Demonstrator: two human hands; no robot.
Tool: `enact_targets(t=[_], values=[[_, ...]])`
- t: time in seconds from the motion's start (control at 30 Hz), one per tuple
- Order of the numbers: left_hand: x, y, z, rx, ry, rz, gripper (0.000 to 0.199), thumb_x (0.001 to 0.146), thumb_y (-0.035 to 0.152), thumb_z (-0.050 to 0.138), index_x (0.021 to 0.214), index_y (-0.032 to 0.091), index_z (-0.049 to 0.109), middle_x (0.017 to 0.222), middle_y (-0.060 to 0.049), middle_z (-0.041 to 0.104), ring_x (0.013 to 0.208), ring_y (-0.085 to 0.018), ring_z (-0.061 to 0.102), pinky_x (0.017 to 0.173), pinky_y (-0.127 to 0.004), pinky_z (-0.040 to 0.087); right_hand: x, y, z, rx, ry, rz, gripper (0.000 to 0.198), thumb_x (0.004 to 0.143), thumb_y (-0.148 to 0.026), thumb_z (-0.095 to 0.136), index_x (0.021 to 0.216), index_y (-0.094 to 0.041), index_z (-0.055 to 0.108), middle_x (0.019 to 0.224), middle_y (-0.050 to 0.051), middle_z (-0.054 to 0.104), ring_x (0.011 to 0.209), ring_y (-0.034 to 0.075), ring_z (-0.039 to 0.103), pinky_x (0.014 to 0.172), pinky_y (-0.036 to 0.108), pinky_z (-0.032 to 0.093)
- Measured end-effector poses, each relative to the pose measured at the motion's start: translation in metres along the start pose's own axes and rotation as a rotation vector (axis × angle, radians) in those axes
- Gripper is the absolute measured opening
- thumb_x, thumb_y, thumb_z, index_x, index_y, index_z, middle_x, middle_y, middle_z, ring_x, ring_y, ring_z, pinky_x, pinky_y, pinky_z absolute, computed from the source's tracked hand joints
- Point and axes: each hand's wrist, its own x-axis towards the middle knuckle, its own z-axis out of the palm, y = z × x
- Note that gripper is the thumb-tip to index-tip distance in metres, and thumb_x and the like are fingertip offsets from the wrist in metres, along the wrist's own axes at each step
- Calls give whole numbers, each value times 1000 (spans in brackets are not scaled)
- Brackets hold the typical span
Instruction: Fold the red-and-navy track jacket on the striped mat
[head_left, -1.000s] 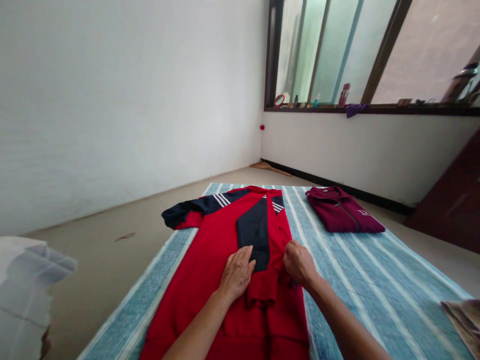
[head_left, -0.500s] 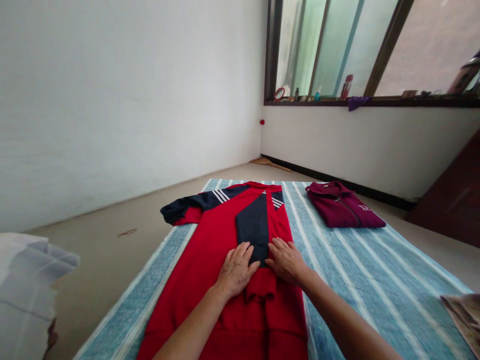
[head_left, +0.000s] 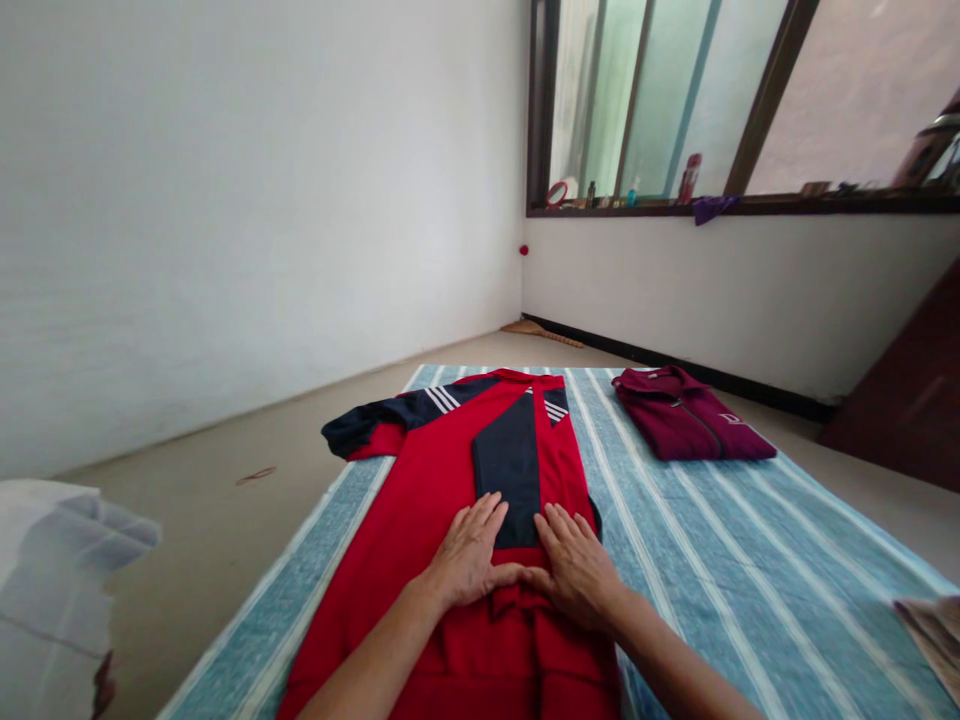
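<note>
A: Jacket, red with navy panels, lies at lower centre of the frame on a striped mat; left hand and right hand rest flat, fingers spread, gripping nothing, on its folded-in sleeve.

B: Which step?

A: Likely smoothing the fold; the outspread sleeve, left of centre, seemingly needs folding next.

B: Surroundings?

A: Folded maroon jacket right of centre; window upper right; white wall left.

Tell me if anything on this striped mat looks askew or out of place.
Only the red jacket: its left sleeve sticks out past the mat onto the floor, while the right one lies folded across. The maroon jacket is neatly folded.
</note>
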Motion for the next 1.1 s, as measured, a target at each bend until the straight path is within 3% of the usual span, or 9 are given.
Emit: enact_targets(t=[0.23,0.37,0.53,0.7,0.83,1.0,1.1], values=[[-15,11,-7,-2,29,-51,78,83,65,47,142,15,39,151,-19,28,141,-30,23,112,-52,22,-5,-9,-10,-3,66,-1,77,88,-64,39,143,-10,39,149,19,32,139,32,26,112,49,22],[-34,20,-8,-2,-29,-111,67,88,54,46,142,15,39,153,-15,26,142,-28,20,113,-53,19,-10,-15,-2,-7,43,-29,77,88,-64,39,143,-11,38,150,17,29,140,32,22,114,49,19],[-43,21,-2,15,-28,-114,67,90,56,38,145,18,34,154,-11,22,143,-26,17,115,-53,15,-12,-14,11,6,-6,8,76,87,-63,42,143,-11,40,150,17,28,140,33,24,113,51,20],[-45,21,0,8,1,-123,68,91,59,35,144,17,34,154,-12,24,142,-26,19,115,-52,17,-12,-17,4,-12,3,25,75,86,-63,44,143,-14,41,150,14,29,140,33,24,114,51,21],[-49,13,12,0,107,-98,66,91,58,36,141,16,39,151,-14,30,140,-28,26,112,-54,25,-7,-24,-3,-20,17,-15,77,88,-66,38,144,-12,38,150,15,29,140,32,23,114,49,21],[-49,-8,36,25,361,-11,48,91,39,48,134,18,50,140,-15,48,129,-28,45,104,-51,41,4,-33,-1,14,64,-55,73,90,-63,38,143,-13,40,150,15,31,139,31,25,114,46,22],[-47,-14,43,36,435,-6,44,87,28,52,130,16,53,136,-16,54,125,-28,50,101,-50,45,10,-37,0,35,73,-37,71,90,-61,41,142,-13,41,149,15,32,140,30,25,114,45,22]])
